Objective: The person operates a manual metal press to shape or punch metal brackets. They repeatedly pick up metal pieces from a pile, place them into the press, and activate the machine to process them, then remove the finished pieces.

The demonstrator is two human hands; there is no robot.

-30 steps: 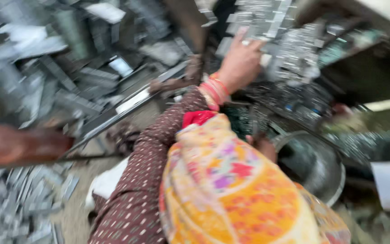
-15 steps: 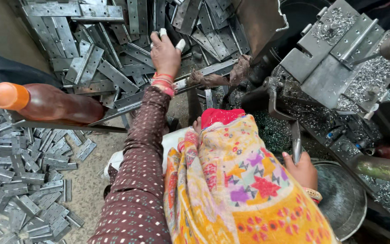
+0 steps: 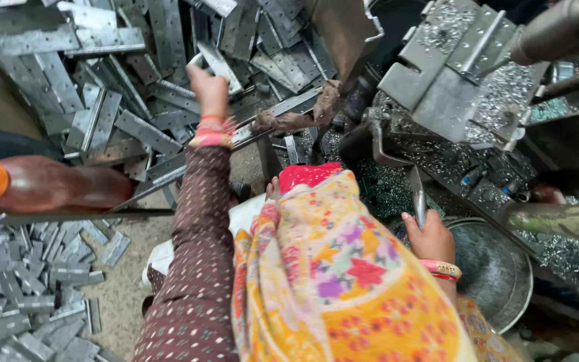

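- Hinge plate (image 3: 217,64), a flat grey metal strip, sat in the left hand (image 3: 209,90), which was closed around it at the edge of the big heap.
- One heap of metal plates (image 3: 102,94) filled the upper left; the pieces overlapped too thickly to count.
- One second pile of smaller hinge pieces (image 3: 21,295) lay on the floor (image 3: 118,288) at lower left, well apart from the heap; also too many to count.
- Two hands were in view, both the person's own. The right hand (image 3: 430,238) was wrapped around one upright metal lever (image 3: 418,194) beside the machine.
- Each wrist carried bangles: pink and orange ones (image 3: 210,134) on the left, a gold and red band (image 3: 440,270) on the right; the exact number on each could not be told.
- One press machine (image 3: 450,74) stood at upper right, its grey slotted block dusted with bright metal shavings (image 3: 504,87).
- One round metal bowl (image 3: 497,268) rested just beside the right hand, below the machine.
- One bottle (image 3: 55,186) with brown liquid and an orange cap lay close to the camera at left, blurred.
- One long metal bar (image 3: 249,131) ran slantwise under the left wrist.
- One patterned yellow scarf (image 3: 343,281) and one dotted maroon sleeve (image 3: 196,268) filled the foreground.
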